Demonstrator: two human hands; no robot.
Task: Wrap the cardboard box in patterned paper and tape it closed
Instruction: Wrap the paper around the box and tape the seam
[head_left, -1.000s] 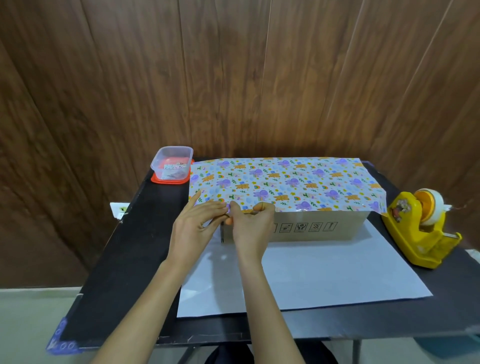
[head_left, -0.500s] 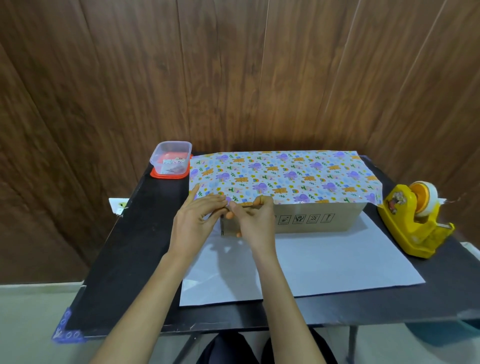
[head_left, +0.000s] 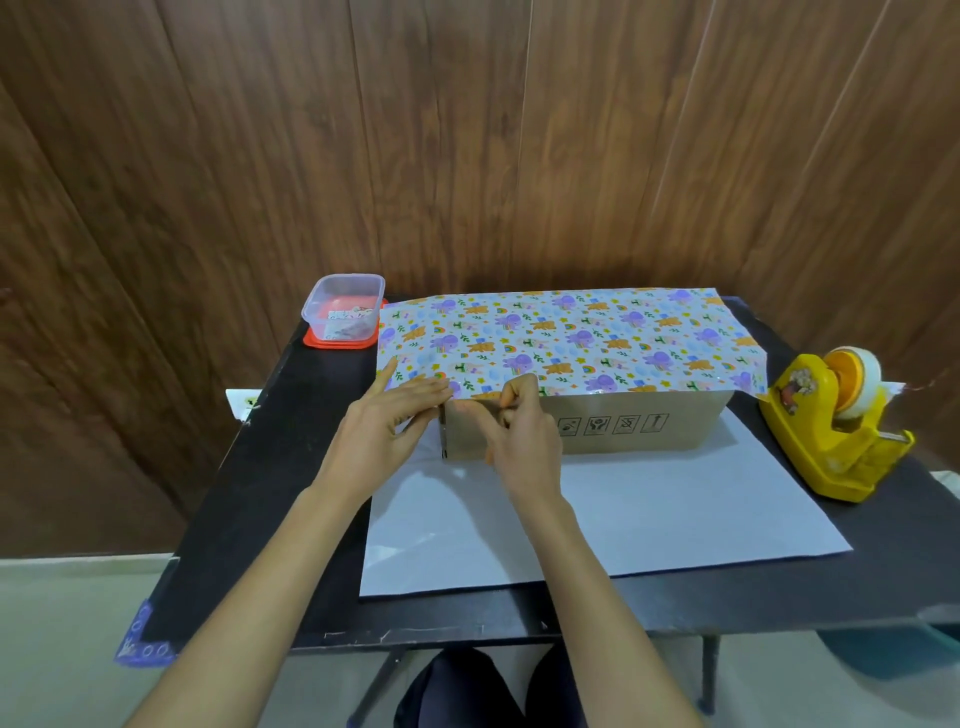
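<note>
A long brown cardboard box (head_left: 639, 426) lies across the black table (head_left: 270, 467). Patterned paper (head_left: 561, 338) with purple and orange figures covers its top, and the paper's white underside spreads flat in front of the box. My left hand (head_left: 387, 431) presses the paper's front edge down at the box's left top corner, fingers flat. My right hand (head_left: 519, 436) pinches that same paper edge at the box's front top rim, a little right of the corner. The box's front face with printed symbols is bare.
A yellow tape dispenser (head_left: 831, 426) with a roll stands to the right of the box. A clear plastic tub (head_left: 344, 312) on a red lid sits at the back left corner. A wood-panel wall stands behind the table.
Both hands stay at the box's left front corner. My right hand's fingers have shifted slightly along the paper edge. The camera has tilted, so the scene sits a little differently.
</note>
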